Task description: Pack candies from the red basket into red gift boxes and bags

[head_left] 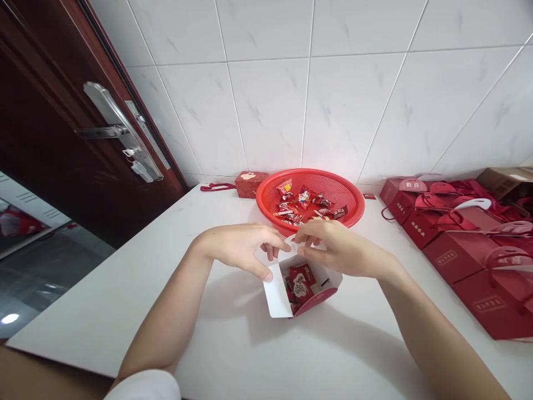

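A small red gift box [313, 301] with a white inside stands on the white table, its top flaps raised. Red-wrapped sweets [300, 284] lie inside it. My left hand [239, 247] is at the box's left side, thumb touching the corner of the white flap, fingers curved and apart from the thumb. From the right, my right hand [339, 244] reaches over the box. Its thumb and curled fingers are at the far flap and appear to pinch its upper edge; the fingers partly hide the contact. Just behind both hands is a red plastic basket [266, 208] holding assorted wrapped sweets [303, 197].
Several closed red gift boxes [449, 253] stand in a row along the right. A small red box [250, 185] with a ribbon [217, 187] is left of the basket. A cardboard box [506, 180] sits far right. Tiled wall [266, 111] behind; a dark door [50, 100] at left.
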Action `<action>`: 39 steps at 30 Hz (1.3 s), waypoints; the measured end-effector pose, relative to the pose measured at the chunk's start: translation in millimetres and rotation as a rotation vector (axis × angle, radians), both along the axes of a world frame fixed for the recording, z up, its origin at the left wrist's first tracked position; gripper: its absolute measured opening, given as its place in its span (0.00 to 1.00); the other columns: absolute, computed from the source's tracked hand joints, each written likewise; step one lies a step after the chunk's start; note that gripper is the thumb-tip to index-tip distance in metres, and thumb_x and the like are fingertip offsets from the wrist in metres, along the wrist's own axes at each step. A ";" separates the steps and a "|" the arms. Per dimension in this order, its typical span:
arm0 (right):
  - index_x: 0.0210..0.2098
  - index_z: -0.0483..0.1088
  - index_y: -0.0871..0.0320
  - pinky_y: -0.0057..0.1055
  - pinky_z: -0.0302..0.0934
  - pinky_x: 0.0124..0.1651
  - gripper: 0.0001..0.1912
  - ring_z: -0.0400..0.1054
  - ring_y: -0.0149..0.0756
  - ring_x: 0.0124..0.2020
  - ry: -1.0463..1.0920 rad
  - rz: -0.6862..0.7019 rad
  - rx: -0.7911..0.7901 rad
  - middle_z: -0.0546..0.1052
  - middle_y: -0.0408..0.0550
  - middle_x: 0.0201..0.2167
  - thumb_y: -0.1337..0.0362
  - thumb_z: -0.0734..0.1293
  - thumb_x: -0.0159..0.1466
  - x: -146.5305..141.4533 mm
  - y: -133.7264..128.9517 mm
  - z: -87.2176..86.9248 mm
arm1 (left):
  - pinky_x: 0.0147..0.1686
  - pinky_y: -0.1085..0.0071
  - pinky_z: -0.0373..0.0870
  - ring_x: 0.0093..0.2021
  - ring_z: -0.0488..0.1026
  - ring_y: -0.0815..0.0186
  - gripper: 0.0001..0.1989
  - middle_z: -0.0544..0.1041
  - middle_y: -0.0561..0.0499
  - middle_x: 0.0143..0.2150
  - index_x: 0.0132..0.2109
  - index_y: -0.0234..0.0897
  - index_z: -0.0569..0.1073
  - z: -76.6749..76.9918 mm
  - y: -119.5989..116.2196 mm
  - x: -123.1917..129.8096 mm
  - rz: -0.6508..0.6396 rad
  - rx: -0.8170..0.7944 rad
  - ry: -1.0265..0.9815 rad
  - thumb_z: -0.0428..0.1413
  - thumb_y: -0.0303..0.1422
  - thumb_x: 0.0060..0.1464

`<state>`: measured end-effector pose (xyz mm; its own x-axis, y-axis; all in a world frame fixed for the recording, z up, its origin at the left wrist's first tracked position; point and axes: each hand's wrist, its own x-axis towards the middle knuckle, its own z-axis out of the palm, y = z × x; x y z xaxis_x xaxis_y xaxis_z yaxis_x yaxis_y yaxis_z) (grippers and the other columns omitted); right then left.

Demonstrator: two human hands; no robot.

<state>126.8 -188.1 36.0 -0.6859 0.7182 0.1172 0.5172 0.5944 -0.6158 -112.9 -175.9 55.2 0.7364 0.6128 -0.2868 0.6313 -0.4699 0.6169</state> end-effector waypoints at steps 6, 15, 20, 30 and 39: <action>0.38 0.74 0.55 0.30 0.61 0.38 0.06 0.71 0.36 0.37 0.034 -0.049 0.068 0.79 0.47 0.36 0.61 0.66 0.66 20.8 -8.3 18.0 | 0.43 0.73 0.68 0.43 0.76 0.61 0.23 0.79 0.50 0.43 0.51 0.40 0.79 -0.9 0.6 -1.6 0.022 -0.009 0.001 0.66 0.38 0.47; 0.32 0.74 0.56 0.30 0.55 0.30 0.07 0.70 0.36 0.30 -0.387 -0.175 0.042 0.77 0.48 0.32 0.59 0.69 0.63 19.4 -20.3 13.6 | 0.42 0.73 0.67 0.44 0.76 0.60 0.26 0.80 0.48 0.43 0.51 0.37 0.79 7.5 -3.5 3.1 0.041 -0.003 0.116 0.63 0.49 0.50; 0.37 0.75 0.55 0.31 0.60 0.33 0.05 0.72 0.39 0.34 -0.318 -0.148 0.122 0.79 0.47 0.36 0.61 0.71 0.62 26.4 -32.7 1.0 | 0.43 0.72 0.67 0.45 0.76 0.59 0.28 0.80 0.49 0.43 0.51 0.38 0.79 6.6 -4.2 6.3 0.039 0.033 0.121 0.65 0.48 0.46; 0.55 0.71 0.55 0.39 0.68 0.50 0.17 0.74 0.43 0.49 0.020 -0.024 0.244 0.79 0.54 0.49 0.54 0.61 0.72 44.5 -68.1 -43.2 | 0.31 0.70 0.62 0.33 0.73 0.60 0.33 0.75 0.54 0.34 0.63 0.43 0.66 -10.7 -14.4 35.4 0.121 0.226 0.118 0.61 0.39 0.50; 0.46 0.73 0.54 0.40 0.69 0.47 0.09 0.74 0.41 0.42 0.200 -0.186 0.246 0.80 0.50 0.40 0.60 0.63 0.71 35.8 -67.4 -72.2 | 0.34 0.71 0.62 0.40 0.72 0.61 0.12 0.75 0.50 0.40 0.44 0.40 0.76 -16.8 -16.2 43.1 -0.020 0.246 0.132 0.59 0.36 0.53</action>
